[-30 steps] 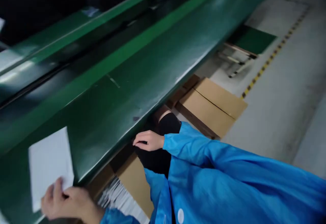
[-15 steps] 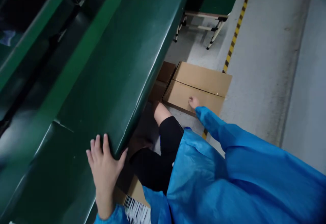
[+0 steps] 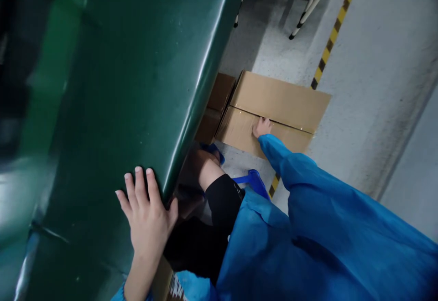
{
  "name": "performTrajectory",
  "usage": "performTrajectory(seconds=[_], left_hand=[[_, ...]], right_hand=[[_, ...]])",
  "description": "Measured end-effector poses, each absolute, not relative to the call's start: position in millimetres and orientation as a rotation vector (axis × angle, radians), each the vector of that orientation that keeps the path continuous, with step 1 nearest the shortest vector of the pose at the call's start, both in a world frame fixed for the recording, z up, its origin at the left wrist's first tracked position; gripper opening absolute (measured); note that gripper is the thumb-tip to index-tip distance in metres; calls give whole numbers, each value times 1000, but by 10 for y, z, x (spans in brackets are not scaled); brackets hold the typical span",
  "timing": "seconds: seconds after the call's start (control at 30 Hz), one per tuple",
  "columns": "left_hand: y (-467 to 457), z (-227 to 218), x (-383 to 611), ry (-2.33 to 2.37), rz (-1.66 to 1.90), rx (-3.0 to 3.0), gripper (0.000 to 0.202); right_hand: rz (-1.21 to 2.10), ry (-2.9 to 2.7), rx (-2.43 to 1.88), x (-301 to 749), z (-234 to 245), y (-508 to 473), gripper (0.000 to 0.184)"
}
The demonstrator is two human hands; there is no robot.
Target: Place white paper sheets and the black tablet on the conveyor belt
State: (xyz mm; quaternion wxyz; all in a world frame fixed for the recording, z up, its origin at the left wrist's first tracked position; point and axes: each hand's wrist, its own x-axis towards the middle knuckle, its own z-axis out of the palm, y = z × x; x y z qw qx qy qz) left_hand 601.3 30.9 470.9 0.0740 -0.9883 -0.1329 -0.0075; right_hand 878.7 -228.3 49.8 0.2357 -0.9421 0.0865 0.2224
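My left hand (image 3: 148, 219) lies flat on the rounded edge of a green covered table (image 3: 143, 91). Its fingers are spread, with the thumb toward the rim, and nothing is in it. Lower down, my right hand (image 3: 263, 127) rests on top of a brown cardboard box (image 3: 280, 91) on the floor. The box's two flaps meet along a narrow gap, and the right fingertips touch that gap. These fingers are a little bent and apart, with the thumb out to the side. Both flaps lie flat.
A second box (image 3: 219, 92) stands beside it, partly under the table. Between my leg and the first box is a blue plastic object (image 3: 255, 183). A table leg (image 3: 310, 11) and yellow-black floor tape (image 3: 330, 43) are farther off.
My right hand has moved from above the near flap to the gap, and its curled fingers have opened out. My left hand stays on the table edge. The view has shifted.
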Motion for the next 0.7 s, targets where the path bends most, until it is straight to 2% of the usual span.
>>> performTrajectory(seconds=[0.17, 0.33, 0.53, 0.63, 0.7], left_hand=[[290, 4734, 6074, -366, 18, -2940, 100], [241, 4776, 6203, -316, 14, -2916, 103], [182, 4791, 6338, -242, -27, -2951, 107], [155, 4788, 6393, -223, -58, -2971, 107], [133, 4786, 6434, -206, -79, -2985, 106]], right_hand=[[523, 181, -2675, 8786, 538, -2351, 54], [537, 32, -2697, 8910, 784, -2496, 50], [417, -140, -2651, 8631, 1545, -2734, 46], [564, -248, -2625, 7972, 1996, -2725, 50], [725, -412, -2565, 7426, 2188, -2651, 46]])
